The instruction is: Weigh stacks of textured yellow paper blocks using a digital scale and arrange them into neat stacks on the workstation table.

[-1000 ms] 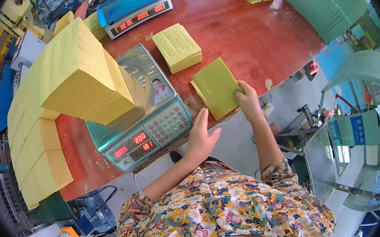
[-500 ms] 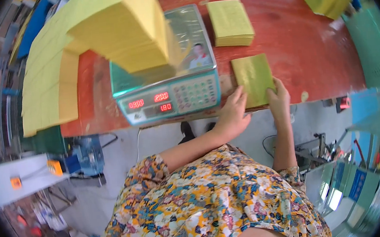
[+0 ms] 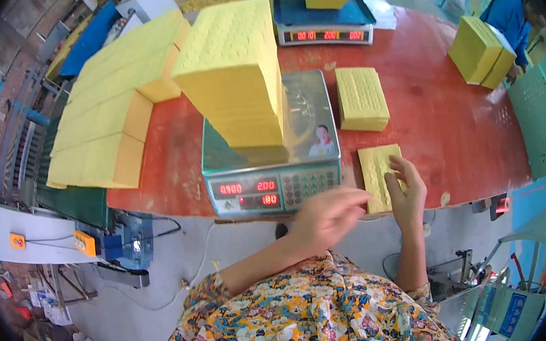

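The right hand (image 3: 405, 191) lay flat, fingers spread, on a thin yellow stack (image 3: 377, 167) just right of the scale (image 3: 273, 170); the left hand (image 3: 328, 216) hovered open, holding nothing, just beside it.

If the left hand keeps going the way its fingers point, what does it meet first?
The left hand points right, toward the thin yellow paper stack at the table edge, which the right hand rests on. It would probably meet that stack or the right hand first; depth is unclear.
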Motion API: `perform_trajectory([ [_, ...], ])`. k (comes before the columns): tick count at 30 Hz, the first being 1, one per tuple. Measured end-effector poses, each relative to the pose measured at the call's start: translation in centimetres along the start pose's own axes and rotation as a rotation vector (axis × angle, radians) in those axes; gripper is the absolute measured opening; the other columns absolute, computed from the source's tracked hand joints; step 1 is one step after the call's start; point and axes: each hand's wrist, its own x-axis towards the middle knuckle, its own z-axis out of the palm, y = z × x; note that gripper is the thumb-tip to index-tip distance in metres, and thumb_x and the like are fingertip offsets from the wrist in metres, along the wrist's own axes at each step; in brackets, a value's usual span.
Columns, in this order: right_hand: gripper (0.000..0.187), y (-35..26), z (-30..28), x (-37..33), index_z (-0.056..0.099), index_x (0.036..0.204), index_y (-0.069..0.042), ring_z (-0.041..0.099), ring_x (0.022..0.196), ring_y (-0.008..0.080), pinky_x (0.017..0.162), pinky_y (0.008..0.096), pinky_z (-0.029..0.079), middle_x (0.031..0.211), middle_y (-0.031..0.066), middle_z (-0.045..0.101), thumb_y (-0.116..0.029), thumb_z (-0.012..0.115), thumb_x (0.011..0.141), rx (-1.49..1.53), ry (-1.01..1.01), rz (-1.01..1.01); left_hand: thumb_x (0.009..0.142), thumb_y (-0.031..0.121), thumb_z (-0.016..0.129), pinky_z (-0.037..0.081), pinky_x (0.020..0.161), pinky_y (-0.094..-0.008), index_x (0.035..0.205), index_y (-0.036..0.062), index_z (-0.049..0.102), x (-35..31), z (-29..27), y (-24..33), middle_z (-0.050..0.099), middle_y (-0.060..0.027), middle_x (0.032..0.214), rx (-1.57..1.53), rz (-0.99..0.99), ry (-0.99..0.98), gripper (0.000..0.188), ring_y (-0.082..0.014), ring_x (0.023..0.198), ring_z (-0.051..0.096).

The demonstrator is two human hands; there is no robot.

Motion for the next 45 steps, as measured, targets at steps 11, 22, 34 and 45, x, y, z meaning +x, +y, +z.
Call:
perform_trajectory([
  [11,0.042,-11.6,16.6,10.9,0.049,0.139,-0.001,0.05,0.126,0.0148,0.103,0.0309,0.041,0.137,0.0093,0.055,-0.022,0.048,0.104,0.931,-0.243,0.149,0.103,0.035,0.045,0.044,0.099,-0.0364,0.135,0.0046,0.05,4.8,-19.2,-7.9,0.058,-0.007,0.128,-0.665,-0.17,0.858,0.045,-0.0181,0.118,0.053],
  [22,0.048,-13.5,15.6,6.2,0.039,0.146,0.002,0.041,0.136,0.0204,0.113,0.0317,0.03,0.146,0.0137,0.047,-0.026,0.035,0.107,1.087,-0.049,0.162,0.101,0.039,0.049,0.04,0.106,-0.0376,0.142,0.0076,0.044,2.0,-14.4,-9.2,0.052,-0.0059,0.138,-0.799,-0.465,0.665,0.052,-0.0187,0.128,0.049],
  [34,0.039,-11.2,11.0,-0.5,0.047,0.139,-0.001,0.051,0.12,0.0159,0.103,0.0299,0.04,0.131,0.0114,0.055,-0.016,0.047,0.103,1.064,0.14,0.366,0.103,0.036,0.045,0.044,0.103,-0.0373,0.138,0.007,0.049,0.6,-12.7,-5.4,0.056,-0.0067,0.134,-0.915,-0.447,0.575,0.046,-0.0197,0.123,0.054],
  [45,0.033,-7.7,14.0,-4.0,0.06,0.118,-0.003,0.059,0.087,0.0113,0.073,0.0251,0.047,0.103,0.0041,0.064,-0.031,0.058,0.1,1.433,-0.076,0.804,0.102,0.042,0.044,0.043,0.104,-0.0359,0.139,-0.0006,0.048,5.4,-18.2,1.1,0.057,-0.0129,0.134,-0.745,-0.337,0.147,0.056,-0.0214,0.122,0.056],
])
